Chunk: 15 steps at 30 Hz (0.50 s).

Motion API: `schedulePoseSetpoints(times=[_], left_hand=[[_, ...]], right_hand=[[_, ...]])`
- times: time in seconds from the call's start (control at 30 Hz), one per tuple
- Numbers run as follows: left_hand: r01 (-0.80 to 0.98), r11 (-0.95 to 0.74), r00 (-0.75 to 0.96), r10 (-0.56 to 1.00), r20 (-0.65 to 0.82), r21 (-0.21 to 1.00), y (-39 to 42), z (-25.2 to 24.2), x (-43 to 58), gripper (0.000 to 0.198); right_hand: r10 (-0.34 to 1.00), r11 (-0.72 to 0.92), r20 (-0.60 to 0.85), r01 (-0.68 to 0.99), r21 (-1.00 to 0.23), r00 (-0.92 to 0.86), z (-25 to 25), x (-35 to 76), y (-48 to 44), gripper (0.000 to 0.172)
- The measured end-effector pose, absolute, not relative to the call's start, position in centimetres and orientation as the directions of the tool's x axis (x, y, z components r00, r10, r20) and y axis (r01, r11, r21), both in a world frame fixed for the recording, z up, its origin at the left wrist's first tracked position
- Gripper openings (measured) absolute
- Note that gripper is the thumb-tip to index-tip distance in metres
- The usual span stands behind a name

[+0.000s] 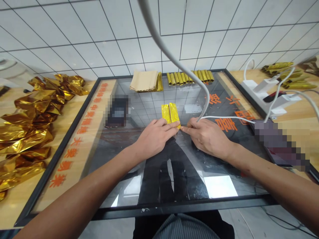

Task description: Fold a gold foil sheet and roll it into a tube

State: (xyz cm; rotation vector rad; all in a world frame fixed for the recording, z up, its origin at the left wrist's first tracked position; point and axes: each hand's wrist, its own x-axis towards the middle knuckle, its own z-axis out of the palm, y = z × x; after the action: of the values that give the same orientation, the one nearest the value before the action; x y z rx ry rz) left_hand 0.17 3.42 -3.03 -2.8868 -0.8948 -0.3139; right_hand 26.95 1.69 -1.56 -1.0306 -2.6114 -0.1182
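A strip of gold foil paper point(169, 113), folded into two long panels with a seam between them, lies on the dark glass tabletop. My left hand point(154, 138) holds its near end down, fingers bent and pressed together over it. At the near right corner, the fingertips of my right hand point(208, 136) pinch the paper's edge, the other fingers curled in. My thumbs are mostly hidden.
At the back stand a stack of tan paper sheets point(144, 80) and a row of gold paper rolls point(181, 78). Crumpled gold foil point(27, 126) covers the left side. A white cable point(171, 56) hangs overhead; a power strip point(256, 98) and a phone point(279, 142) lie right.
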Motion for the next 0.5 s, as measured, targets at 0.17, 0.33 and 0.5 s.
schedulePoseSetpoints(times=[0.17,0.33,0.5], left_hand=[[0.576,-0.817,0.802,0.560,0.207,-0.026,3.5,-3.2,0.2,0.046],[0.592,-0.805,0.794,0.573,0.202,-0.043,3.5,-3.2,0.2,0.047],[0.611,-0.787,0.783,0.587,0.203,-0.082,3.3,-3.0,0.3,0.045]], right_hand=[[0.635,0.733,0.382,0.680,-0.024,-0.672,-2.0,26.9,1.7,0.039],[0.670,0.697,0.318,0.716,0.042,-0.671,-1.7,26.4,1.9,0.041],[0.746,0.628,0.225,0.775,0.075,-0.626,-0.9,25.7,2.0,0.043]])
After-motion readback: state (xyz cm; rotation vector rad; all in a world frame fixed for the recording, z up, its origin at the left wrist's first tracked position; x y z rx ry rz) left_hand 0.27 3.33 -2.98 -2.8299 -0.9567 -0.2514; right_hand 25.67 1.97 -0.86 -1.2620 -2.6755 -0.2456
